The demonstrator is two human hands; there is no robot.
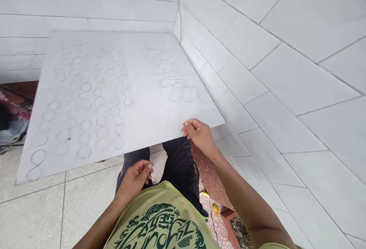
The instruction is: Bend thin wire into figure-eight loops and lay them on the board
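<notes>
Head view: we have a big white board (pixel 148 121) front and centre, spread flat-looking above the person's knees, near edge slanting up to the right. On it we count two groups of thin figure-eight loops: a left group (pixel 85 91) in rough columns, many pieces, and a smaller right group (pixel 190 101), more bunched, some overlapping. Wire or thread, we can't say for sure; the lines are faint and wash out toward the far edge. One dark speck (pixel 69 138) sits among the lower left loops.

Right hand (pixel 198 132) is at the board's near edge, right of middle, fingers bent, thumb close to the index finger; we can't tell whether the tips meet or pinch anything. Left hand (pixel 138 176) is over the lap, below the board and apart from it, fingers loosely curled, thumb by the index; contents, if any, hidden from us.

Further out: dark trousers (pixel 178 165) under the board edge, yellow-green shirt (pixel 162 218) with dark lettering. Tiled wall (pixel 286 69) runs along the board's right side, back wall (pixel 71 7) beyond its far edge. Pale tiled floor (pixel 42 211) lower left, mixed clutter (pixel 14 130) beside the board's left edge, yellow piece (pixel 215 209) low right, near the reddish ledge (pixel 207 165).
</notes>
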